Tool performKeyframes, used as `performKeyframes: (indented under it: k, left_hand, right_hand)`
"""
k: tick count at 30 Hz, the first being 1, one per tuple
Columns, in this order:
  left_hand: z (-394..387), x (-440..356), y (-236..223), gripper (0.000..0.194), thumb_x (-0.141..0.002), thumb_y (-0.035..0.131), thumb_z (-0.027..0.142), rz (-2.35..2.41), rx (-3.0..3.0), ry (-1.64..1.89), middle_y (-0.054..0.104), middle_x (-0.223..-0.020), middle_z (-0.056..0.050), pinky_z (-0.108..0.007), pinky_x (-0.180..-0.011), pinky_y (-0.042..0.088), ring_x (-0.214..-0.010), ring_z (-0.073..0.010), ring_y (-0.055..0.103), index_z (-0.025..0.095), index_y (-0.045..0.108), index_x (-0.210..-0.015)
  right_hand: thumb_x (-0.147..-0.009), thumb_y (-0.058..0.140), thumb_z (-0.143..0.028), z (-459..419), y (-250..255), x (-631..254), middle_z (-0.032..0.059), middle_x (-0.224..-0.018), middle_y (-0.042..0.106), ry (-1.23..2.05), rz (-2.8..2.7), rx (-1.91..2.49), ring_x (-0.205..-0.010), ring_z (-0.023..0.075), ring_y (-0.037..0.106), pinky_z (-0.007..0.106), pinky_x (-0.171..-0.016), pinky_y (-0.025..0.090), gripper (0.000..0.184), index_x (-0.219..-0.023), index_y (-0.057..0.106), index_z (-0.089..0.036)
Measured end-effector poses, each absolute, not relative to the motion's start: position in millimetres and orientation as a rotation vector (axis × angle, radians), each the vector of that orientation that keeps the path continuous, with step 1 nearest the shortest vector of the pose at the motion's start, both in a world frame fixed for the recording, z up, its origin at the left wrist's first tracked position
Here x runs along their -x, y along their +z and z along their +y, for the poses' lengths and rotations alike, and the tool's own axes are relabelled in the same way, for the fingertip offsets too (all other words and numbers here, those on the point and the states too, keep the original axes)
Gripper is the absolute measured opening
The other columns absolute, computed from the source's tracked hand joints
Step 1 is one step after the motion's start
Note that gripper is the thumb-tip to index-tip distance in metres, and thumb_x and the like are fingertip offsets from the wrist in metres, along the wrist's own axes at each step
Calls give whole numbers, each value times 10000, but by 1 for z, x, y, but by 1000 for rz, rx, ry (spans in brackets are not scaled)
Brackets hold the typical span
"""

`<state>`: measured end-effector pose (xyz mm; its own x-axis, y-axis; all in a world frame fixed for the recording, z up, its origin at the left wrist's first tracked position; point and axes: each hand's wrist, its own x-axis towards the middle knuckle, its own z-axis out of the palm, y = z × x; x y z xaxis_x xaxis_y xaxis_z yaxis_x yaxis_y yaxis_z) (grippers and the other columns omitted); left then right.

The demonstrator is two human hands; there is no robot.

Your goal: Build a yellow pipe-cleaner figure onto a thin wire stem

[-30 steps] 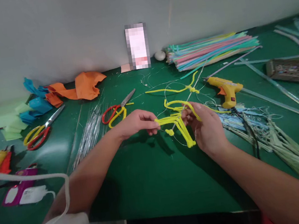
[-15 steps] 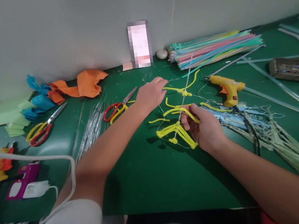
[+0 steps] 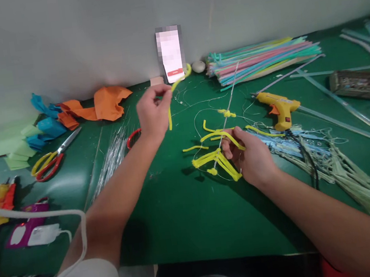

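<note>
In my left hand [image 3: 156,112], raised over the table's left middle, a bent yellow pipe cleaner [image 3: 180,79] is pinched between thumb and fingers. My right hand [image 3: 253,154] grips a thin wire stem [image 3: 232,89] with yellow pipe cleaner pieces around it. Close to the fingers, curved yellow strands [image 3: 218,135] cross the stem. Below them spreads a folded yellow pipe cleaner shape [image 3: 206,159], and a small yellow knot [image 3: 212,171] sits at the lower end. Further up the stem is another yellow knot [image 3: 227,113]. A short yellow piece [image 3: 195,148] lies left of the stem.
Red-handled scissors [image 3: 133,139] are partly hidden behind my left hand. A yellow glue gun [image 3: 281,105] lies right of the stem, its cord running down. A pipe cleaner bundle [image 3: 263,61] and a phone [image 3: 172,58] are at the back. Silver strands [image 3: 111,159] lie left.
My left hand has moved left and up, lifting a yellow pipe cleaner away from the stem's upper knot. My right hand stays in place on the stem.
</note>
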<state>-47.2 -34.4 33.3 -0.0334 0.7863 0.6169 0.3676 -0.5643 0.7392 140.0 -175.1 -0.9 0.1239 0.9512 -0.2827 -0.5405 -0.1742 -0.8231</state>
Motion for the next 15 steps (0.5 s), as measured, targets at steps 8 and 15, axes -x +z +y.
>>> performKeyframes:
  k: [8, 15]
  left_hand:
    - [-84, 74, 88, 128, -830, 581, 131, 954, -1181, 1623, 572, -607, 39, -187, -414, 397, -440, -55, 509, 210, 682, -838]
    - [-119, 83, 89, 50, -753, 646, 155, 974, -1184, 1490, 621, -637, 7, -185, -463, 470, -531, -92, 624, 172, 676, -717]
  right_hand:
    - [-909, 519, -387, -175, -3, -140, 11, -651, 608, 1483, -595, 1083, -515, 115, 505, 270, -548, 415, 266, -873, 671, -171]
    - [-772, 685, -430, -176, -4, -139, 6, -765, 635, 1263, -944, 1383, -547, 128, 546, 284, -515, 410, 374, -1068, 635, -207]
